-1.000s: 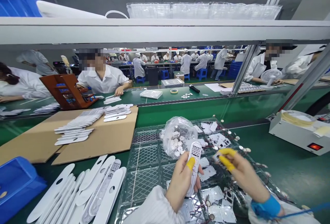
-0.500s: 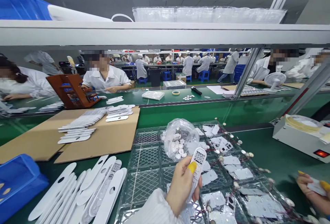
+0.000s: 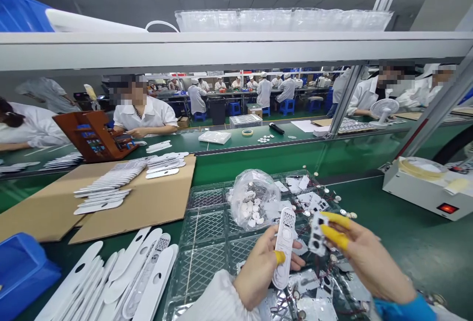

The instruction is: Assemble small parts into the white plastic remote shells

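Observation:
In my left hand [image 3: 256, 267], a long white plastic housing [image 3: 284, 249] with rounded ends stands nearly upright, its recessed side toward me. The thumb wears a yellow finger cot and presses on it. To its right, my right hand [image 3: 373, 254] pinches a small circuit board [image 3: 318, 234] with dark square parts between yellow-cotted fingers. The board is close to the housing but apart from it. Beneath both hands is a clear compartment tray [image 3: 203, 267] holding more circuit boards [image 3: 312, 308] with thin wires and round discs. A clear bag [image 3: 254, 188] of white round pieces lies on the tray.
More white housings [image 3: 140, 271] lie in a pile at left, beside a blue bin [image 3: 27, 271]. Stacked housings [image 3: 114, 178] rest on cardboard [image 3: 170, 202]. A grey box [image 3: 421, 188] with a lit red switch stands at right. A shelf [image 3: 236, 54] crosses overhead; co-workers sit beyond.
My right hand has come in from the right edge toward my left hand, with the circuit board in its fingers. My left hand has turned the housing more upright, and its thumb sits lower on it.

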{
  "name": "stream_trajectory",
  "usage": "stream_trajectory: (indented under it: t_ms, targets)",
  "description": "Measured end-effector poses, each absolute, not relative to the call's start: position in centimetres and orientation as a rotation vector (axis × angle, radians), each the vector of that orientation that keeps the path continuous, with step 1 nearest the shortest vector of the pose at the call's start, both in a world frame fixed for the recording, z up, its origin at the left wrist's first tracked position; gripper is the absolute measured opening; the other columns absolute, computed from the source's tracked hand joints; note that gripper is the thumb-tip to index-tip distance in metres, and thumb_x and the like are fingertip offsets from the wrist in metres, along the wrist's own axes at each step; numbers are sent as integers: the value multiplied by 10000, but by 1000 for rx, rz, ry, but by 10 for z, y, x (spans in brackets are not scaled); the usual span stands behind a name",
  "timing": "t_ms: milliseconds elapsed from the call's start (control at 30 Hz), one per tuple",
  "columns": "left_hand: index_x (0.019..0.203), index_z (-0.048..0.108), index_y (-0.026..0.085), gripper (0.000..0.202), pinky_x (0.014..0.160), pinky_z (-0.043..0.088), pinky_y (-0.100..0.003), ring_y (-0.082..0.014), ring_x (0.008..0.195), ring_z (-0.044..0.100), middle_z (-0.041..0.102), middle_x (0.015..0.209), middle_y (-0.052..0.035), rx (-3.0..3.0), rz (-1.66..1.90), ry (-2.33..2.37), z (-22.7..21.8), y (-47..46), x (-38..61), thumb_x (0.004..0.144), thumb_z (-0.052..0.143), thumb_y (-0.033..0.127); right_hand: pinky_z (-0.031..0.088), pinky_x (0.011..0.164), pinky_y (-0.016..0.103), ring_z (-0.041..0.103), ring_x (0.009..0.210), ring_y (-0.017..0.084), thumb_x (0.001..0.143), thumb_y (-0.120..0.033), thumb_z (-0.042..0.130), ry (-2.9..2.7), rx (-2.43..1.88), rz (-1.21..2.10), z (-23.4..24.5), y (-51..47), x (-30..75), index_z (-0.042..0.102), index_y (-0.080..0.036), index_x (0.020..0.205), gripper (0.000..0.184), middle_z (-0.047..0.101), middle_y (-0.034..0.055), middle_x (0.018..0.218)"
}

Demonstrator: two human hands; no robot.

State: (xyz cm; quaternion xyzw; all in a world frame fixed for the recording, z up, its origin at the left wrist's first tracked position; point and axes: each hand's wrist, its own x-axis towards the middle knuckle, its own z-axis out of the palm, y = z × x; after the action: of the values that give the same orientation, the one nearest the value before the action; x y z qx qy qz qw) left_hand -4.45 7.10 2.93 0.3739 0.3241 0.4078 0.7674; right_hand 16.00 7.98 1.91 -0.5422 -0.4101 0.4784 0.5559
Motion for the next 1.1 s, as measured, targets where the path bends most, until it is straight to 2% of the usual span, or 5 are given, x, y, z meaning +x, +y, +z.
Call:
stream_trajectory:
  t_ms: [167,633,767,900,1100]
  targets:
    - [1152,506,176,550,630,462,-263,-155,680,629,614,986,-84,816,864,638,29,71,-43,617,521,49,511,556,265,568,634,152,636,-293,771,-1035,-1030,1333,27,82,111,633,-191,971,376,620,18,779]
    - [1164,520,182,346,573,467,-232,-139,671,623,612,1025,-107,941,896,574,28,72,-44,823,469,209,529,490,298,548,679,195,590,-411,778,-1027,-1173,1027,16,85,105,546,-227,1031,531,543,13,794]
    - [1168,522,186,362,525,452,-212,-133,643,618,613,997,-100,954,864,580,32,71,-45,812,457,186,499,629,260,554,773,182,683,-386,723,-1088,-1157,1169,22,84,108,579,-213,1013,400,579,11,814]
    - [1154,536,190,360,515,440,-197,-119,637,610,602,1003,-94,971,837,581,32,71,-46,803,458,165,417,554,205,522,648,125,750,-383,669,-1072,-1088,1412,30,83,111,640,-180,878,242,601,-13,699]
    - [1159,537,191,354,508,423,-185,-116,638,601,621,975,-93,1039,845,634,28,72,-46,810,479,198,444,792,311,547,934,226,700,-386,702,-1032,-1115,1287,30,80,105,602,-199,1013,378,627,51,961]
